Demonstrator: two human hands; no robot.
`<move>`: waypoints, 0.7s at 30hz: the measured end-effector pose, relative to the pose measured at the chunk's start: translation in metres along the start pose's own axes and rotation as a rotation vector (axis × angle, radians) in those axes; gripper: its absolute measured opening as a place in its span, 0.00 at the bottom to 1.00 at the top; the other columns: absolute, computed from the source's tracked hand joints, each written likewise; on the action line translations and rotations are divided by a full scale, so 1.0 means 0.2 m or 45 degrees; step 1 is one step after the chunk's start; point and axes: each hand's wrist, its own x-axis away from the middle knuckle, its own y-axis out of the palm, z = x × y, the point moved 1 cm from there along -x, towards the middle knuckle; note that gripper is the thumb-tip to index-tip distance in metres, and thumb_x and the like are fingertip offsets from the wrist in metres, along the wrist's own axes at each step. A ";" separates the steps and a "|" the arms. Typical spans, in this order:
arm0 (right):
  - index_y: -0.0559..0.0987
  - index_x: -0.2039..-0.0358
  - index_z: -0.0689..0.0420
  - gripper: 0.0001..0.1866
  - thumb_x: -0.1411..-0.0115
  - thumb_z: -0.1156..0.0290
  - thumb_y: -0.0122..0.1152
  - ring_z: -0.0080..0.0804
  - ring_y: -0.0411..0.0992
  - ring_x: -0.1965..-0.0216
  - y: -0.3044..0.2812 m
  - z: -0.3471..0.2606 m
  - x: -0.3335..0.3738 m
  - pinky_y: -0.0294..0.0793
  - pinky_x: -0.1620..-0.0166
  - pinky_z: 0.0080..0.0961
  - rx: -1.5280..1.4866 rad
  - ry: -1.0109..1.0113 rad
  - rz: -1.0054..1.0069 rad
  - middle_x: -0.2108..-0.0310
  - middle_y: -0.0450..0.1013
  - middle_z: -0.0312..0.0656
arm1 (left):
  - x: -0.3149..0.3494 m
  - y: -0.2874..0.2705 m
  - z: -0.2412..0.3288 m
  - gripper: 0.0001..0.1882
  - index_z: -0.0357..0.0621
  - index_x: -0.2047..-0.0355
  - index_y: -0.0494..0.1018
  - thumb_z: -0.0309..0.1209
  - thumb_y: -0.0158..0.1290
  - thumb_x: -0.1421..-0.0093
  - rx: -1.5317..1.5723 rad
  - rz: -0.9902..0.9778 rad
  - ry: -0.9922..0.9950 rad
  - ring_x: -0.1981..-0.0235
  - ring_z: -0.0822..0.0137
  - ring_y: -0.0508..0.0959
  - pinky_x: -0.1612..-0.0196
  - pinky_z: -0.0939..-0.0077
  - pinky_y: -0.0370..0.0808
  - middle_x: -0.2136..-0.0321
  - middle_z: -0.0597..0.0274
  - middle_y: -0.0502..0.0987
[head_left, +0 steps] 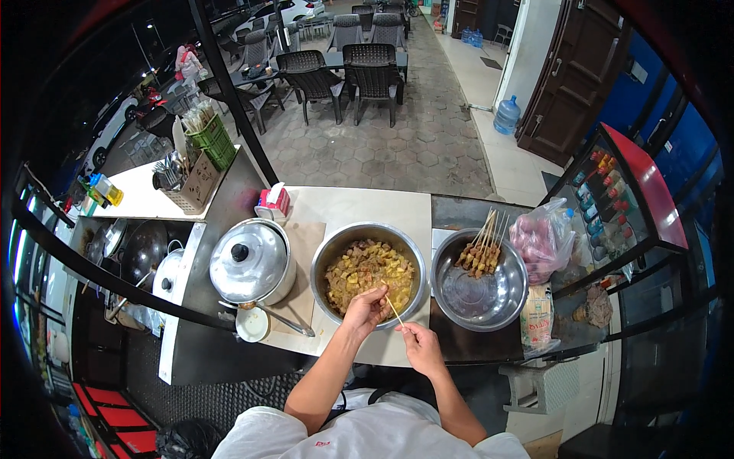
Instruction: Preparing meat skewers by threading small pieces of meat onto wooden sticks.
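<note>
I find both hands engaged on one stick (394,311), which slants over the near rim of the meat bowl (318,264). My left hand (367,310) is above that rim with its fingers drawn in at the stick's upper part; whether a piece of meat sits between them I cannot tell. My right hand (422,349) is nearer my body, just outside the bowl, its fingertips narrowed in a pinch on the lower end. The stick appears light, thin and fairly stiff, liable in my judgement to bend or snap under a sideways push; the sound hold is low on the bare shaft, in line with its length. The meat (365,269), in small yellowish pieces, looks moist and is probably soft and slippery, best taken by fingertips at the sides, clear of the point. To the right, a second bowl (485,300) contains loaded skewers (483,246), their bare ends raised past the far rim; those ends offer the cleaner grip. Both bowls stand on the desk (409,208), a pack of sticks (537,314) beside the second.
</note>
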 end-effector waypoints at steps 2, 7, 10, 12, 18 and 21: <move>0.76 0.65 0.62 0.10 0.39 0.71 0.47 0.17 0.57 0.85 0.00 -0.01 0.00 0.57 0.80 0.21 0.065 -0.008 0.027 0.88 0.59 0.34 | 0.01 0.01 0.00 0.03 0.46 0.71 0.71 0.30 0.52 0.43 0.013 0.010 0.011 0.77 0.80 0.69 0.70 0.83 0.71 0.78 0.74 0.70; 0.76 0.66 0.62 0.10 0.39 0.72 0.47 0.18 0.57 0.86 0.00 -0.02 -0.01 0.58 0.80 0.22 0.198 -0.053 0.099 0.88 0.59 0.37 | 0.04 0.05 0.01 0.04 0.45 0.72 0.71 0.31 0.52 0.43 0.109 0.038 -0.001 0.77 0.78 0.69 0.71 0.83 0.69 0.78 0.71 0.71; 0.76 0.66 0.62 0.10 0.40 0.72 0.48 0.19 0.57 0.85 -0.02 -0.02 -0.02 0.58 0.80 0.22 0.168 -0.029 0.076 0.88 0.59 0.37 | 0.06 0.08 0.04 0.05 0.44 0.72 0.71 0.31 0.52 0.43 0.193 0.095 -0.016 0.76 0.77 0.69 0.71 0.81 0.68 0.78 0.69 0.71; 0.76 0.66 0.63 0.10 0.40 0.72 0.48 0.18 0.56 0.85 -0.03 -0.02 -0.03 0.57 0.80 0.21 0.136 -0.028 0.051 0.88 0.59 0.37 | 0.05 0.07 0.04 0.05 0.43 0.72 0.71 0.31 0.52 0.44 0.201 0.112 -0.040 0.76 0.76 0.69 0.72 0.80 0.68 0.78 0.69 0.72; 0.76 0.66 0.63 0.10 0.39 0.73 0.47 0.17 0.56 0.84 -0.03 0.00 -0.02 0.56 0.80 0.21 0.063 -0.047 0.015 0.87 0.59 0.33 | 0.03 0.07 0.00 0.07 0.44 0.77 0.71 0.32 0.52 0.43 -0.156 0.162 0.207 0.77 0.75 0.68 0.72 0.78 0.65 0.81 0.68 0.70; 0.76 0.65 0.63 0.10 0.39 0.73 0.48 0.16 0.55 0.84 -0.03 0.00 -0.03 0.56 0.80 0.20 0.077 -0.072 0.049 0.88 0.59 0.34 | 0.02 0.08 -0.01 0.06 0.39 0.79 0.74 0.28 0.56 0.47 -0.188 0.178 0.331 0.81 0.77 0.67 0.74 0.83 0.64 0.82 0.68 0.71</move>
